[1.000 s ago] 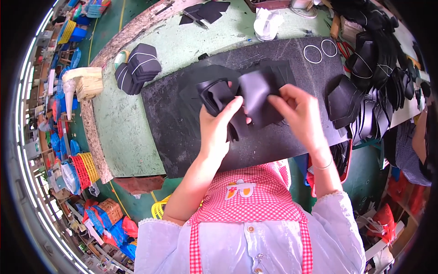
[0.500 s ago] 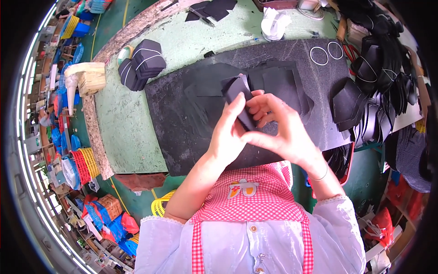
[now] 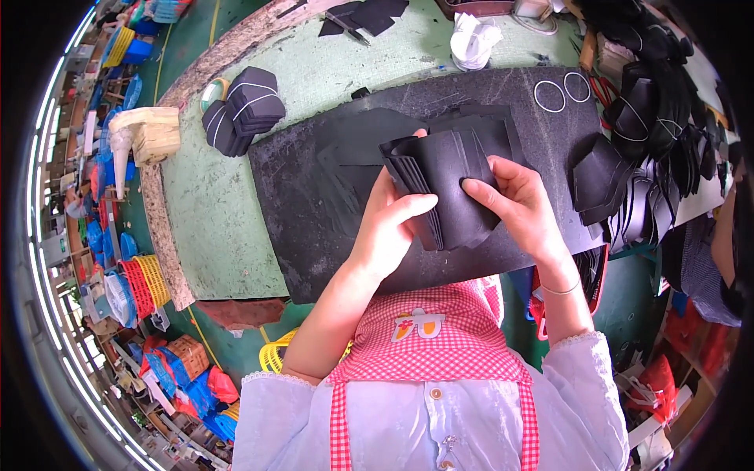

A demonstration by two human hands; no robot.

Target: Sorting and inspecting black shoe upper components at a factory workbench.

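Between both hands is a stack of black sheet pieces (image 3: 452,184), thin and flexible, bent slightly with its layered edges fanned on the left. My left hand (image 3: 389,220) is closed around the stack's left side, thumb across the layered edges. On the right side, my right hand (image 3: 522,204) grips it with the thumb pressed on the top sheet and the fingers partly behind. Beneath the hands, more flat black pieces (image 3: 345,165) lie on a dark board (image 3: 290,243), partly hidden by the held stack.
Banded black stacks (image 3: 255,102) sit at the left beside a tape roll (image 3: 214,94). Two white rings (image 3: 550,96) lie on the board's far right. A white bundle (image 3: 473,43) stands at the back. Banded black pieces (image 3: 601,177) crowd the right side near red-handled scissors (image 3: 605,98).
The stack has turned from nearly edge-on to showing its broad face. My right hand has moved right and closed on its right side; my left thumb has shifted onto the layered edges.
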